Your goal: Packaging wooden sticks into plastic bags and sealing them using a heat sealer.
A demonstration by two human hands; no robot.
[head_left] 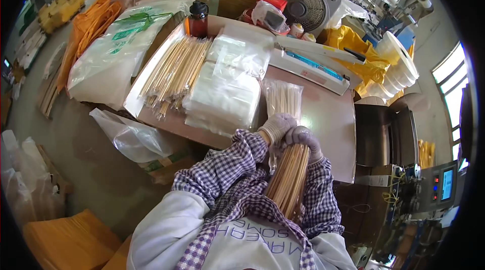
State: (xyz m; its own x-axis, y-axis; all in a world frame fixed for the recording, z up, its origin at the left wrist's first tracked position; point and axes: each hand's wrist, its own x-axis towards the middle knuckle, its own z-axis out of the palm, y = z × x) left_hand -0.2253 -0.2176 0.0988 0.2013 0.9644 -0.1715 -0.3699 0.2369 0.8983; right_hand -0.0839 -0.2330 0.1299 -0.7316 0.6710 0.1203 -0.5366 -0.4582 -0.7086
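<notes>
A thick bundle of thin wooden sticks [289, 181] stretches from my hands back toward my chest. Beyond my hands, at the table's front part, lies a clear plastic bag [284, 95] with pale stick ends showing through it. My left hand [278, 127], in a whitish glove, is closed at the near end of the bag; its fingertips are partly hidden. Right beside it, my gloved right hand [305, 142] wraps round the far part of the bundle. The two hands touch, and they cover the place where the bag and the sticks meet.
Left on the table are a pile of wrapped stick packs [177, 70] and a stack of clear bags [227, 85]. A long white box [308, 70], a grey fan [303, 2] and a dark bottle [198, 19] stand farther back. An open carton [384, 133] adjoins the right edge.
</notes>
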